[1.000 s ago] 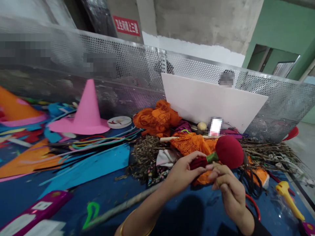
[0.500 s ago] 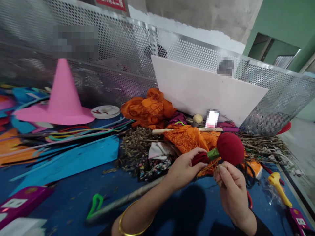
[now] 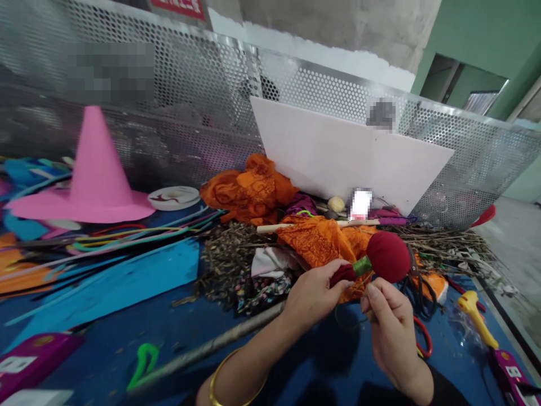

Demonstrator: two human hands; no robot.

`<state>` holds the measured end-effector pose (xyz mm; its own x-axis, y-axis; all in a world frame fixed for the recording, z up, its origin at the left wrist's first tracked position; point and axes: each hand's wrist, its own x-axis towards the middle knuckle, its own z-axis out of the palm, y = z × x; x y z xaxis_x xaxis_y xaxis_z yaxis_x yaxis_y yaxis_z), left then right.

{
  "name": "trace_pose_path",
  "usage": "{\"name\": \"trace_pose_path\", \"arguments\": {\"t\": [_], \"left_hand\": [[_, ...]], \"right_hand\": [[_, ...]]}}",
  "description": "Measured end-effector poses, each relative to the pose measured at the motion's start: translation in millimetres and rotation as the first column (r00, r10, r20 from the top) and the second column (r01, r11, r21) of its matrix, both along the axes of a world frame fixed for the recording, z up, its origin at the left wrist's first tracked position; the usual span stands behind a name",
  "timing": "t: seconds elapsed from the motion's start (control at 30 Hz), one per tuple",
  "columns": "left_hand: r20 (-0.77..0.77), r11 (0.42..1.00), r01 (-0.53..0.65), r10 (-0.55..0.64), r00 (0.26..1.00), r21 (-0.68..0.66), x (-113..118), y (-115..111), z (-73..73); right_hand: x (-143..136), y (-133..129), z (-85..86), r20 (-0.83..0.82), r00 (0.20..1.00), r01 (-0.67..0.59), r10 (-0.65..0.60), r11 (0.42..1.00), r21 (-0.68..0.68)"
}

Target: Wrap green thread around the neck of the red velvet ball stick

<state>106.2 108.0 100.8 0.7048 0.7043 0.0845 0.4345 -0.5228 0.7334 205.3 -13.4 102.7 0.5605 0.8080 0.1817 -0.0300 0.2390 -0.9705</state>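
A red cloth ball [image 3: 387, 256] is held above the blue table [image 3: 173, 332], its gathered tail clamped by the left hand [image 3: 310, 293]; below its green-wrapped neck, thin thread [image 3: 357, 325] is pinched by the right hand [image 3: 391, 332], fingertips together. The space behind is crowded by orange cloth [image 3: 325, 239], a wooden stick [image 3: 270, 228] and twigs [image 3: 456, 242].

Behind the mesh [image 3: 203, 73], a grey wall [image 3: 329, 22] is partly painted white; right of the mesh, floor [image 3: 518, 225] is seen.

Head view, forward and down, table [image 3: 198, 316] seemingly close
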Motion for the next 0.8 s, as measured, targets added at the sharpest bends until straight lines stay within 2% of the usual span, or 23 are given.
{"name": "trace_pose_path", "arguments": {"t": [0.13,0.3,0.53,0.8], "left_hand": [[-0.099,0.999,0.023,-0.019,0.995,0.046,0.3,-1.4,1.1],[-0.234,0.986,0.061,-0.023,0.972,0.158,-0.3,-9.3,8.5],[-0.371,0.97,0.154,-0.075,0.925,0.187,0.1,-15.9,17.2],[-0.401,0.951,0.24,-0.146,0.905,0.194,2.6,-20.7,14.3]], "right_hand": [[1.7,4.3,0.5,-0.055,0.998,-0.026,0.026,1.0,-0.004],[10.4,10.0,12.4,-0.18,0.979,-0.093,0.099,0.995,0.042],[18.4,17.7,24.1,-0.325,0.938,-0.119,0.123,0.992,0.031],[22.6,26.7,18.3,-0.293,0.949,-0.098,0.118,0.992,0.082]]}}
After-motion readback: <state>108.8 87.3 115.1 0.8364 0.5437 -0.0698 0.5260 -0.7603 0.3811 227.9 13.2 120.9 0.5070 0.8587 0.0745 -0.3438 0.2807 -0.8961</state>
